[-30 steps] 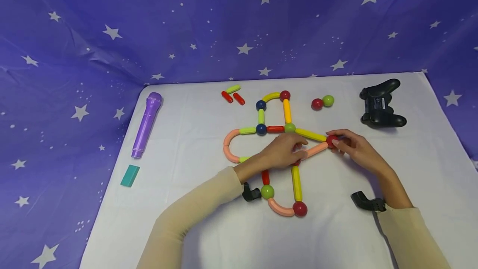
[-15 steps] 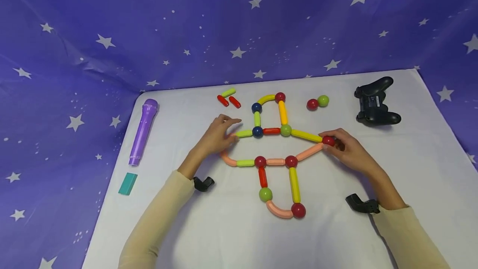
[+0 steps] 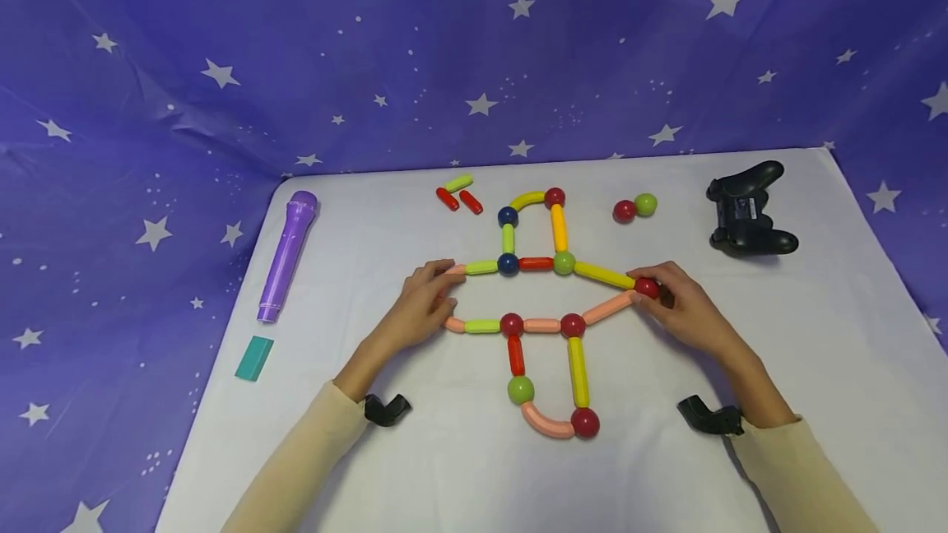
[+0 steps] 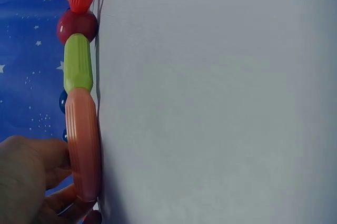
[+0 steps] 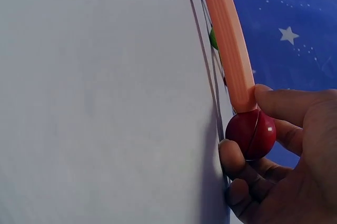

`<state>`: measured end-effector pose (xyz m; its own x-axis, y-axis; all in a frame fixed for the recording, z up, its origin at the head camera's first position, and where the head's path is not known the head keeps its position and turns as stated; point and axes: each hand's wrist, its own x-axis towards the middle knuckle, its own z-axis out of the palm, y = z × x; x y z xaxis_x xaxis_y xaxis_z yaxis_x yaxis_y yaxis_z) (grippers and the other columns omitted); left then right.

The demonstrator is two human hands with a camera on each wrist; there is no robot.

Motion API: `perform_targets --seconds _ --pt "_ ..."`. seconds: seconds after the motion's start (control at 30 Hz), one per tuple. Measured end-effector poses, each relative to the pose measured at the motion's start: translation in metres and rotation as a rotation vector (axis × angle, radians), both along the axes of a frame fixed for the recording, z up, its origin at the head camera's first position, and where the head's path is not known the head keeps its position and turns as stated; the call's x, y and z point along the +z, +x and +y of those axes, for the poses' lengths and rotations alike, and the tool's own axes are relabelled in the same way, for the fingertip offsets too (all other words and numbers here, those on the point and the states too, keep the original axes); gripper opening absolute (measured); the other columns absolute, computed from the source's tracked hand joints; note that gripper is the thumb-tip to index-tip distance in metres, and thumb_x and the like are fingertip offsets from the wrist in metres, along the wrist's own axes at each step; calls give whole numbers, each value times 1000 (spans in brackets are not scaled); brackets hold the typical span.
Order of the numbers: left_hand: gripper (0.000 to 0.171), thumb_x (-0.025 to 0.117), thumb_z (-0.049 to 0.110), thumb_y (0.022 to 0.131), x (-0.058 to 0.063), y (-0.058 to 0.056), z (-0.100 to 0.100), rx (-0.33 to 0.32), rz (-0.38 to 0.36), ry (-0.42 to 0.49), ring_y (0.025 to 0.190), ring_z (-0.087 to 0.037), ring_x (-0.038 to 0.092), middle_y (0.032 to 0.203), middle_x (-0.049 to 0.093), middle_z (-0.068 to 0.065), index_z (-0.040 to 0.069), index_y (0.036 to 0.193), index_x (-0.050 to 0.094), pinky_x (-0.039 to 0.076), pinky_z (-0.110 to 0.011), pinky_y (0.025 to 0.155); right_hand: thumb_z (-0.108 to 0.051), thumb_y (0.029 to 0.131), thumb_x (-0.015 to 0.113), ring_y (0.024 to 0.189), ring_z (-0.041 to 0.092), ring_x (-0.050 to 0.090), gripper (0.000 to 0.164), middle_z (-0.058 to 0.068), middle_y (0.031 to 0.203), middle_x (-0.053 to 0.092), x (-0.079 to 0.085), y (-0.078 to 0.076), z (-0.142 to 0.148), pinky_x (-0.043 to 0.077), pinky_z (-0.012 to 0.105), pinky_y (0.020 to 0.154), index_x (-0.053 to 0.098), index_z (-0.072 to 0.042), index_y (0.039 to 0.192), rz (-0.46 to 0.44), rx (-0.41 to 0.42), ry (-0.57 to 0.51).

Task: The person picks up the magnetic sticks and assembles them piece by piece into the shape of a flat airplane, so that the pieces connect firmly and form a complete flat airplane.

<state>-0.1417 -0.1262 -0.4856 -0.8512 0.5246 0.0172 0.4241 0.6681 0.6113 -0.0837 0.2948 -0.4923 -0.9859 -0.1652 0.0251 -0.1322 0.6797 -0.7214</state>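
A flat frame of magnetic rods and balls lies on the white table, with a red straight rod [image 3: 536, 264] and a green ball [image 3: 564, 262] in its upper row. At its left end my left hand [image 3: 424, 303] grips the curved pink rods [image 4: 83, 145], mostly covering them in the head view. My right hand [image 3: 685, 311] holds the red ball [image 5: 251, 134] at the frame's right tip, thumb and fingers around it. A yellow rod [image 3: 603, 275] and a straight pink rod [image 5: 231, 45] meet at that ball. Upper and lower loops extend from the frame's middle.
Loose short rods [image 3: 459, 183] lie behind the frame. A loose red ball [image 3: 625, 211] and green ball [image 3: 646, 204] touch each other. A black game controller [image 3: 748, 212] sits at right; a purple microphone [image 3: 288, 257] and teal block [image 3: 254, 359] are at left.
My left hand has moved from over the frame's middle to its left end and now grips the curved pink rods. My right hand stays on the red ball.
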Motion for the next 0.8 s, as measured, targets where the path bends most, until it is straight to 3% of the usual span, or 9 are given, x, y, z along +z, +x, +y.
perform_targets --seconds 0.3,0.8 --pt "39 62 13 94 -3 3 -19 22 -52 44 132 -26 41 148 44 -6 12 133 60 32 -49 109 -21 92 70 89 21 47 39 9 105 54 1 2 -14 44 14 71 60 -8 127 -27 22 1" --pt "37 64 15 93 -3 8 -34 24 -29 58 134 -30 42 146 47 -9 10 130 63 35 -52 108 -17 89 72 87 20 48 40 9 105 54 -4 0 -24 45 16 71 61 -10 126 3 49 0"
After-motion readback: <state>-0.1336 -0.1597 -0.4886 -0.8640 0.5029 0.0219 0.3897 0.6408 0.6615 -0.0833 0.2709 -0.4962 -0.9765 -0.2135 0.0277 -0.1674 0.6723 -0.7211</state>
